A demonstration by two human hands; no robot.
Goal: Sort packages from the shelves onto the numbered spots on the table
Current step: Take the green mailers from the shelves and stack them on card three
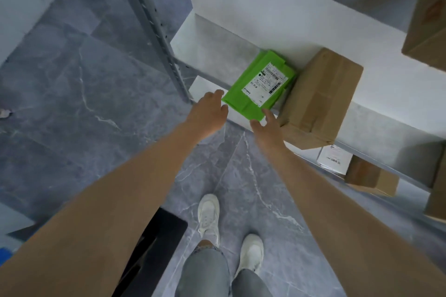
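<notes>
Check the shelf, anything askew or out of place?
Two things. The green package lies turned at an angle to the front edge of the shelf, not square with it. The brown box beside it is also skewed and appears to overhang the edge. No damage or spills visible.

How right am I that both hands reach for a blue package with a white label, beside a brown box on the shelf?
The package is green, not blue, as the head view shows. The left hand and right hand reach for it, beside the brown box on the shelf.
</notes>
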